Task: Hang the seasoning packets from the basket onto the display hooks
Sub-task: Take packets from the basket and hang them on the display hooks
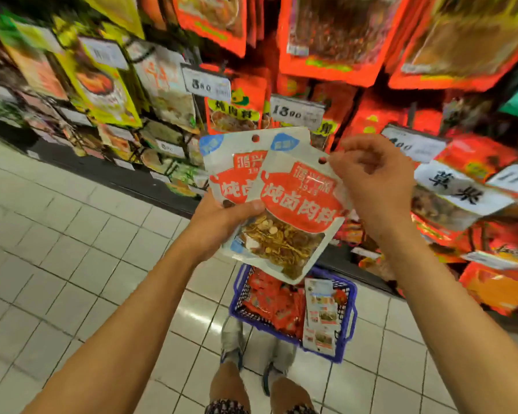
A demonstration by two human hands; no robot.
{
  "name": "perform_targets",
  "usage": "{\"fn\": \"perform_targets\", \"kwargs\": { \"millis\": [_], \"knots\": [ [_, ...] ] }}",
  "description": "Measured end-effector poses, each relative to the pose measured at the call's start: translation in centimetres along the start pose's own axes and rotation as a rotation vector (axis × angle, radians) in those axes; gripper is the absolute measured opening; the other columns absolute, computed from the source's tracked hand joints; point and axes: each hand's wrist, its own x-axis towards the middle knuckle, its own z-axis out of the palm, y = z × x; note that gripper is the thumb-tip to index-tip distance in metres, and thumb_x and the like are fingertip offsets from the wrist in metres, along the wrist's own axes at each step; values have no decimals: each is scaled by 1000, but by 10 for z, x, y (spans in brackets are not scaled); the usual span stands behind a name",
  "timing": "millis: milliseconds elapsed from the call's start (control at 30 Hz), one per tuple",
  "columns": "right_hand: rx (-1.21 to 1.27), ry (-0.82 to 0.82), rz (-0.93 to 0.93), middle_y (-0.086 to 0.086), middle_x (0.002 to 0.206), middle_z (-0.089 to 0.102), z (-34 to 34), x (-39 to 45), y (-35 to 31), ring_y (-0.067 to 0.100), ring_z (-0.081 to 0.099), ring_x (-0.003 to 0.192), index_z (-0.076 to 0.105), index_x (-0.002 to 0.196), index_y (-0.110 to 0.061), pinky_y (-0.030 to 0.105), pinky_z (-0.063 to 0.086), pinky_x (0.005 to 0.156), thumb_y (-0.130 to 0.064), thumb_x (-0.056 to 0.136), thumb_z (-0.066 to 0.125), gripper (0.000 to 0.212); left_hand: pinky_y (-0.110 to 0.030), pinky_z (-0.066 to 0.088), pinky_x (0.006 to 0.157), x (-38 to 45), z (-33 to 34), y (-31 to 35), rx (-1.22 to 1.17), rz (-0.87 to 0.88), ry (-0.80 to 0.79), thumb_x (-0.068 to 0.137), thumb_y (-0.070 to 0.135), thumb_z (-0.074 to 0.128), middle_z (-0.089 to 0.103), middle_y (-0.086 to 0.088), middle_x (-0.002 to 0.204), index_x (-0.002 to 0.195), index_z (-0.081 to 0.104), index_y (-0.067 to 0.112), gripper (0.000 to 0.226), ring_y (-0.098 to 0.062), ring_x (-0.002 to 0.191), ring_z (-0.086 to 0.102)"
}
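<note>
The person's 2 bare forearms reach up from the bottom of the view toward the seasoning packets. The left hand [219, 216] grips the lower left of 2 overlapping white-and-red packets, thumb curled over the front one. The front packet [296, 216] has a clear window showing dried spices and a punched hole near its top edge; the rear packet [231, 162] fans out behind it to the left, with its own hole at the top. The right hand [374, 180] pinches the front packet's upper right edge just beside that hole, its other fingers loosely curled.

Below the packets, a blue basket [346, 330] sits on the white tiled floor [72, 234], just in front of the person's shoes [232, 339]. It holds a heap of red packets [272, 306] and 1 pale packet [322, 318] standing on edge along its right side.

Behind the hands, the display rack is crowded with hanging red, orange and yellow packets and white price tags [296, 112], all blurred.
</note>
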Motion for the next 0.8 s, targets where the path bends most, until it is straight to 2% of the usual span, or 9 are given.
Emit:
{"fn": "perform_targets", "kwargs": {
  "millis": [167,267,367,467,533,567,667,733,800],
  "knots": [
    [269,65,-50,-19,82,74,-16,8,-94,2,68,78,62,108,-17,24,56,73,-24,79,76,33,-37,58,92,-19,6,96,-69,250,36,75,19,82,74,-6,119,126,61,15,55,-26,112,70],
    [333,-35,-26,-4,99,78,-15,9,-131,14,73,90,70,109,-18,37,61,82,-30,80,73,31,-31,57,88,-24,8,143,-117,377,28,83,13,77,73,-8,122,130,60,13,50,-28,114,69],
    [322,-47,-96,-8,97,79,-10,16,-166,10,72,89,76,98,-21,37,61,84,-32,82,72,20,-32,56,91,-26,6,186,-144,486,-17,84,14,77,70,-11,127,128,65,22,46,-30,118,67],
    [341,11,-162,-7,98,79,-6,31,-204,14,74,93,79,93,-30,39,60,81,-32,81,72,13,-22,58,82,-36,0,230,-105,532,5,82,37,79,75,3,117,116,72,31,35,-17,108,72],
    [371,28,-183,0,103,79,-4,42,-228,25,75,96,78,97,-28,51,60,82,-34,81,72,18,-14,56,66,-38,-9,256,-71,580,95,75,62,78,77,16,98,105,71,32,44,-4,90,74],
    [373,44,-202,0,101,79,-2,46,-239,24,75,92,77,97,-27,50,60,78,-35,80,72,19,-12,55,66,-36,-17,267,-90,608,128,74,64,78,77,18,97,105,70,31,46,-2,89,73],
    [361,98,-248,-4,95,79,2,61,-268,16,74,80,75,98,-24,38,59,61,-33,80,71,20,-13,56,69,-32,-43,300,-127,662,150,76,53,77,77,14,104,109,72,33,39,-1,90,73],
    [350,140,-256,0,98,79,6,71,-284,23,73,84,74,101,-25,42,57,65,-34,80,70,23,-12,55,67,-29,-63,318,-77,708,136,84,46,73,77,16,102,103,74,46,19,1,86,73],
    [357,161,-281,3,101,78,11,81,-297,25,73,84,74,103,-29,44,57,66,-32,80,70,23,-14,56,70,-23,-85,334,-46,748,121,85,43,74,77,19,102,98,73,54,17,1,91,73]
  ]
}}
